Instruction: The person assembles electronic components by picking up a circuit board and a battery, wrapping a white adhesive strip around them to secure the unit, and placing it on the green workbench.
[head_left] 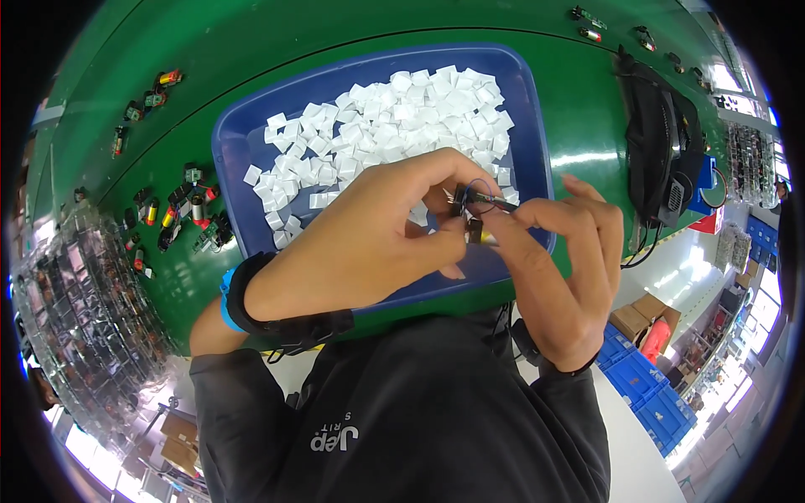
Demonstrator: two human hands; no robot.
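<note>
My left hand (377, 226), a dark band and a blue strap at its wrist, reaches across the blue tray. Its thumb and fingers pinch a small electronic assembly (476, 228) with black parts, thin wires and a yellow cylindrical piece. My right hand (566, 260) meets it from the right, with thumb and index finger closed at the wires and a thin dark piece (495, 200) beside the assembly. Whether that piece is a tool or part of the assembly is unclear. The fingers hide much of both.
Under my hands, the blue tray (541, 159) holds many small white folded pieces (402, 109). Similar small electronic assemblies (172, 214) lie on the green table (587, 109) to the left. A stack of clear plastic trays (80, 327) stands at left, a black bag (658, 138) at right.
</note>
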